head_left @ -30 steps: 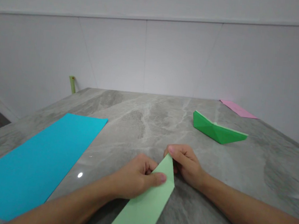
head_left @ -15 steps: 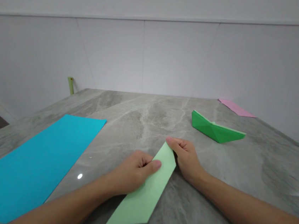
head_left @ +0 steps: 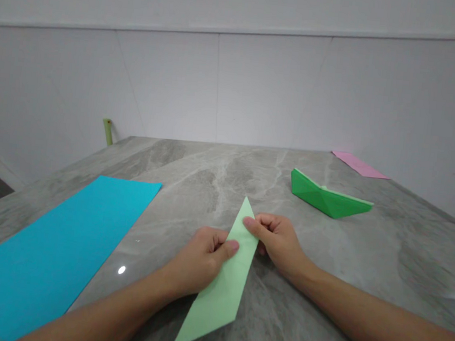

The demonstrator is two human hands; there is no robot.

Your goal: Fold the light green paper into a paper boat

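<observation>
A pale green folded paper (head_left: pixel 226 284), a long slanted strip with pointed ends, is held between both hands above the grey tabletop. My left hand (head_left: pixel 206 258) pinches its left edge, thumb on top and fingers behind. Near the upper tip, my right hand (head_left: pixel 279 241) grips the right edge, its thumb lying over the face and its other fingers partly hidden behind the paper. Beyond my right hand stands a bright green folded paper boat (head_left: pixel 330 197), touched by neither hand.
A large blue sheet of paper (head_left: pixel 65 240) lies on the left of the marbled grey table (head_left: pixel 193 183). At the far right corner lies a pink sheet (head_left: pixel 360 165). A white wall rises behind the table, and a light green object (head_left: pixel 108 132) shows past the far left edge.
The pale green paper has turned more upright, its upper tip now showing past the fingers. My right hand has slid from the tip down onto the right edge.
</observation>
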